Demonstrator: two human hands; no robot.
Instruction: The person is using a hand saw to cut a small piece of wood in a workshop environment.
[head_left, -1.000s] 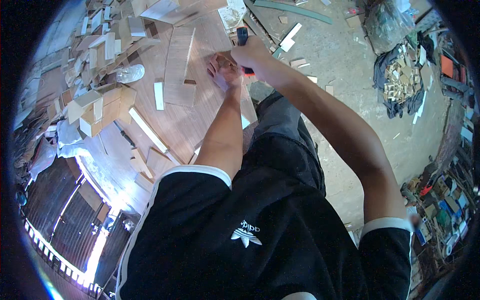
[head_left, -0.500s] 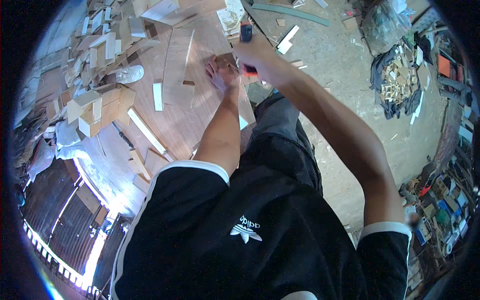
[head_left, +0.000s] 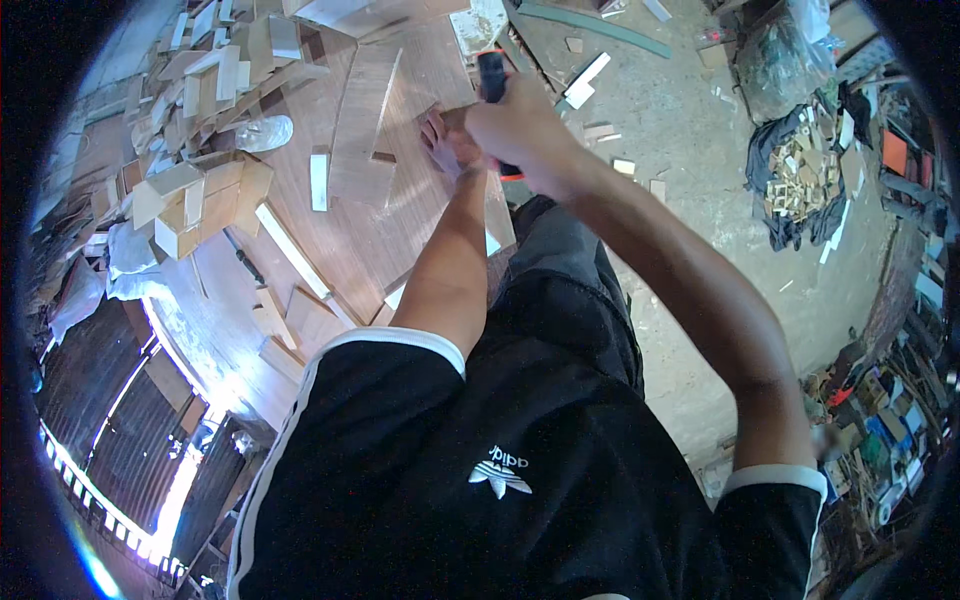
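At the right edge of the wooden worktop [head_left: 300, 185], my left hand [head_left: 455, 145] presses down on a small brown wood piece [head_left: 456, 118], fingers spread. Just beside it, my right hand [head_left: 525, 125] is wrapped round a tool with a black and red handle [head_left: 492, 78]. A red and black part of this tool shows below the hand too; its working end is hidden, so I cannot tell its exact kind. Left of my hands lies a long flat board [head_left: 360, 130] with a small wood block [head_left: 383, 157] on it. A narrow white-faced strip [head_left: 319, 182] lies beside that board.
Box-like wood pieces [head_left: 205, 205] and stacked offcuts fill the left, near a clear plastic container [head_left: 264, 133]. A long strip [head_left: 292, 250] lies at the near left. On the concrete floor sit scattered scraps [head_left: 587, 82] and a dark sack of wood pieces [head_left: 802, 175].
The view has shifted slightly. My right hand and the tool have moved a little nearer to me relative to the worktop edge; my left hand stays on the wood piece.
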